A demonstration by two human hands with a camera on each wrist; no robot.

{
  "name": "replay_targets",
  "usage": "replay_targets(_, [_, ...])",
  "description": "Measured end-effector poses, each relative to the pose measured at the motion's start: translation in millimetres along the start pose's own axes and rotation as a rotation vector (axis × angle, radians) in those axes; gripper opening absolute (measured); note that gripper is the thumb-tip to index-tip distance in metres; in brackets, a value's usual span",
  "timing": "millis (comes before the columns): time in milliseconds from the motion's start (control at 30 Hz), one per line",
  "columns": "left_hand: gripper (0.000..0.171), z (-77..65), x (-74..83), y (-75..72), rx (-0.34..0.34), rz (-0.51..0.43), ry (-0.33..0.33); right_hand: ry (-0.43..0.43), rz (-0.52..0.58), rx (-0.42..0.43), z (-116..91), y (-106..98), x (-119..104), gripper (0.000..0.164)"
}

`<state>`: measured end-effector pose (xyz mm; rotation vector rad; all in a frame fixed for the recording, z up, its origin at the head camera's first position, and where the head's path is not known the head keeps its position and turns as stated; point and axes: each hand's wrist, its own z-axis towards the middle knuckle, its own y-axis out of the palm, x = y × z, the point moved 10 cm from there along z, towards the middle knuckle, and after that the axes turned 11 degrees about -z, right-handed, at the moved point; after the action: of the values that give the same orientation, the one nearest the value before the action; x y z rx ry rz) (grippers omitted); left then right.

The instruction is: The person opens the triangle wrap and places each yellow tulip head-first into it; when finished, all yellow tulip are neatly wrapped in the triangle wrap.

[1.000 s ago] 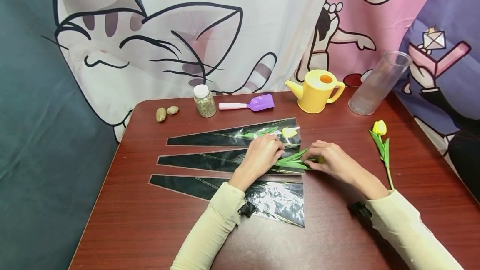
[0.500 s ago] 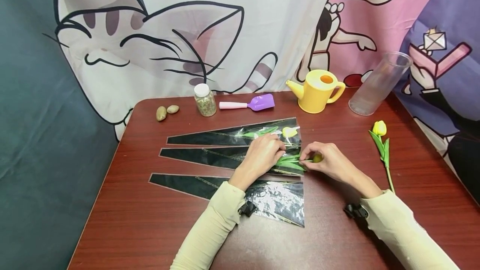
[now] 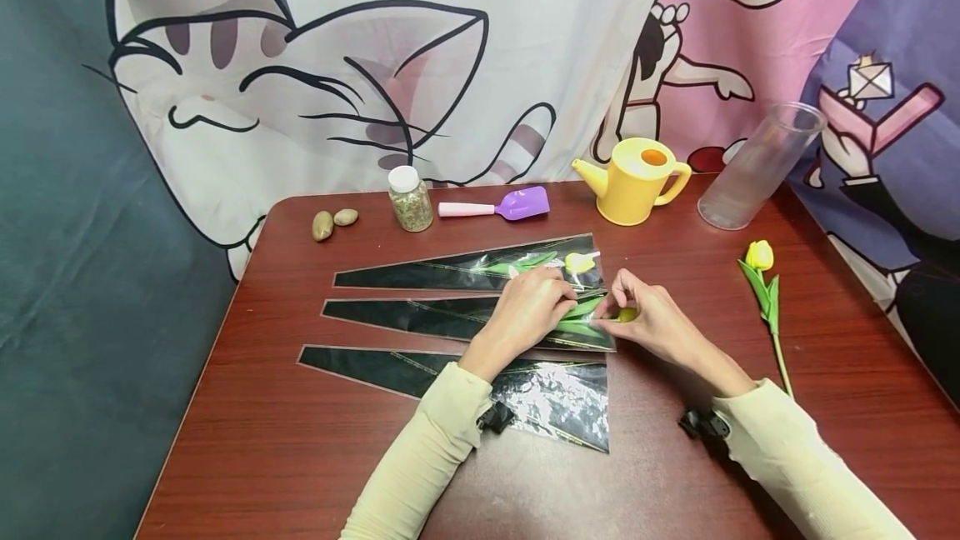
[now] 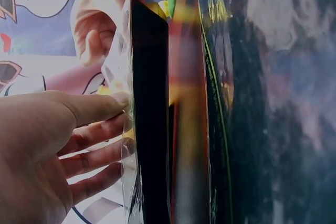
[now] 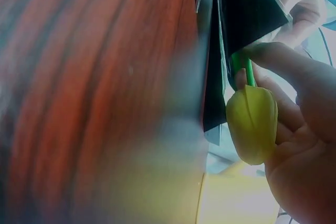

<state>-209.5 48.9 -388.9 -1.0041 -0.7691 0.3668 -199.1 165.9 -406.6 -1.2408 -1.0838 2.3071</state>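
A yellow artificial tulip [image 5: 252, 124] lies with its green leaves [image 3: 579, 322] inside the middle flower sleeve [image 3: 420, 315], which is clear on top and black beneath. My right hand [image 3: 652, 319] pinches its stem just below the bloom, at the wide mouth of that sleeve. My left hand [image 3: 525, 308] pinches the clear film at the sleeve's edge between thumb and fingers, as the left wrist view shows. Behind it lies another sleeve [image 3: 375, 277] with a tulip bloom [image 3: 578, 263] inside. A third sleeve [image 3: 558, 402] lies flat in front, partly under my left forearm.
Another yellow tulip [image 3: 761, 257] lies to the right on the table [image 3: 300, 457]. Along the back stand a lidded jar [image 3: 412, 205], a yellow watering can [image 3: 630, 186] and a clear vase [image 3: 753, 173]. A purple scoop [image 3: 522, 203] and two pebbles [image 3: 322, 226] lie there too.
My right hand has moved a little to the left, and the tulip's leaves have gone deeper into the middle sleeve. My left hand has hardly moved.
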Motion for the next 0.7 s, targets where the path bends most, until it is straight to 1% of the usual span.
replay_targets(133, [0.008, -0.1, 1.0, -0.5, -0.005, 0.003, 0.004, 0.003, 0.029, -0.004, 0.9, 3.9, -1.4, 0.046])
replay_targets(233, [0.009, 0.0, 0.6, -0.1, -0.009, 0.005, 0.005, -0.011, 0.019, 0.006, 2.1, 5.4, -3.3, 0.045])
replay_targets(367, [0.008, 0.2, -0.6, -1.0, -0.005, 0.009, 0.000, -0.033, 0.024, 0.011, 3.2, 4.6, -6.2, 0.044])
replay_targets(467, [0.007, 0.0, -2.0, -0.6, -0.004, 0.010, -0.007, -0.042, 0.015, 0.000, 1.5, -0.2, -7.5, 0.041])
replay_targets(567, [0.007, -0.6, -3.2, 0.3, -0.006, 0.008, -0.013, -0.036, -0.065, 0.004, -3.4, -11.3, -5.7, 0.037])
replay_targets(700, [0.008, -1.7, -3.7, 0.4, -0.005, 0.007, -0.016, 0.011, -0.204, 0.005, -12.7, -28.3, 2.1, 0.035])
